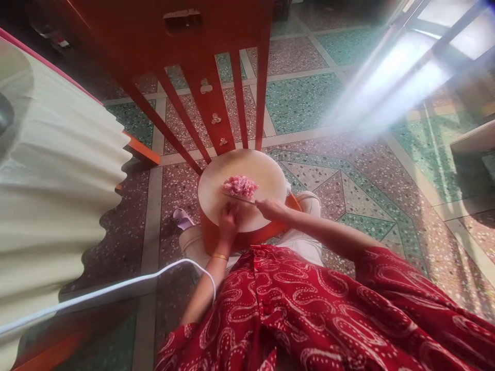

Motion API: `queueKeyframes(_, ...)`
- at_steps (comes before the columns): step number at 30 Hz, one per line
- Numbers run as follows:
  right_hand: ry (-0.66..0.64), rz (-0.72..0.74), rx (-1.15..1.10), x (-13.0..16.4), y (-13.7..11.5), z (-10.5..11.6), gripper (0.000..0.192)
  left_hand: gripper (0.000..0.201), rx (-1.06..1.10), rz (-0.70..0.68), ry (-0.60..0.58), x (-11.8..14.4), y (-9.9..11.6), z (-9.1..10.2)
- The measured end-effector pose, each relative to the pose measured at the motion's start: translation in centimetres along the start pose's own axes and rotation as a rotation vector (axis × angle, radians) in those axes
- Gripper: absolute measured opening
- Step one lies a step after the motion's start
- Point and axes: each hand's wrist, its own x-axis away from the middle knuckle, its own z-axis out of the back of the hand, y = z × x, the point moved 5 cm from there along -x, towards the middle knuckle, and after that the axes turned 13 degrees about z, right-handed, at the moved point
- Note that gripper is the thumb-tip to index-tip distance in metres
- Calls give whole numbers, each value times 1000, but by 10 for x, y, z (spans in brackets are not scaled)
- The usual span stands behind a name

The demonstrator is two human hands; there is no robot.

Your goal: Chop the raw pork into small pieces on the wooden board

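Observation:
A heap of chopped pink meat (241,186) lies on a round pale cutting board (266,167), which rests on the seat of a red-brown wooden chair (216,232). My right hand (271,210) grips the handle of a knife (238,198). Its thin blade points left along the near side of the meat, seen almost edge-on. Just below the blade, my left hand (228,222) is at the board with its fingers bent and drawn together. Whatever those fingers may hold is hidden.
The chair's slatted back (193,77) rises behind the board. To the left hangs a cream tablecloth (58,170) with a wavy edge. A white cable (127,281) crosses at lower left to my left forearm. A lilac slipper (183,219) shows on the patterned floor.

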Motion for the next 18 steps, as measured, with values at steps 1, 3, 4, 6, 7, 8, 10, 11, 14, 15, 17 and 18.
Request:
queueKeyframes(1,-3,-16,2,4,-2,-1,33,29,24,-8,21,2,-1,0)
queueKeyframes(3,-3,-34,3,9,-8,1,31,29,48,-38,18,3,-2,0)
queueKeyframes(4,-3,-34,2,10,-11,2,30,29,42,-50,4,4,-3,-2)
queueKeyframes(6,-18,-29,-5,13,-18,3,29,28,6,-56,-16,3,-6,-4)
queueKeyframes(7,-34,-29,-9,14,-21,2,29,28,-16,-51,-17,2,-8,-6)
queueKeyframes(8,-53,-34,-15,15,-23,0,29,27,-36,-44,-14,2,-9,-8)
queueKeyframes(10,-84,-51,-30,17,-25,-4,31,26,-62,-43,-21,1,-12,-12)
queueKeyframes(11,-94,-64,-38,16,-26,-6,31,26,-69,-48,-27,1,-13,-13)
queueKeyframes(14,-98,-91,-53,6,-30,-8,32,26,-69,-53,-36,1,-16,-17)
queueKeyframes(15,-96,-87,-59,0,-32,-7,31,26,-65,-52,-35,2,-17,-17)
queueKeyframes(17,-81,-54,-78,-16,-38,-5,33,26,-52,-58,-36,2,-17,-17)
queueKeyframes(18,-68,-34,-88,-23,-42,-4,34,25,-46,-61,-37,2,-17,-16)
